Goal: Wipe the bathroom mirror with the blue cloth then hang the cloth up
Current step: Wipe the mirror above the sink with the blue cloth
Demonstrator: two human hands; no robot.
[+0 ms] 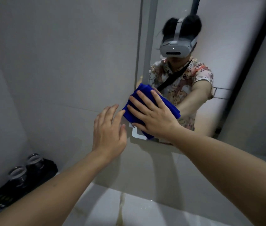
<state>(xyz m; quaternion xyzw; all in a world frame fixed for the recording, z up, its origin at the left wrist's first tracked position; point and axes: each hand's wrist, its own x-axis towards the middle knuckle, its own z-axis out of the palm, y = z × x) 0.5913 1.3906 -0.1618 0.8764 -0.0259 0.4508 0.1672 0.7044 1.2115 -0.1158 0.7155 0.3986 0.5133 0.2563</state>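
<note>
Right hand: the right hand (151, 115) lies flat on the blue cloth (145, 101), fingers straight and spread, pressing it against the mirror.
Cloth: folded into a thick pad, it sits at the lower left corner of the mirror (227, 46), partly over the mirror's edge and the wall beside it (its lowest corner hangs in front of a small white fitting (137, 133) on the wall).
Left hand: the left hand (109, 129) is wide open with relaxed fingers, just left of the cloth; its fingertips (120, 114) reach the cloth's left edge, and whether they touch it cannot be told.
Mirror: it shows a person in a grey headset and a patterned short-sleeved shirt, with one arm stretched toward the cloth.
Counter: at lower left a black tray (22, 185) holds two clear glasses (17, 174).
Below: a pale basin (129, 209) sits under both forearms.
</note>
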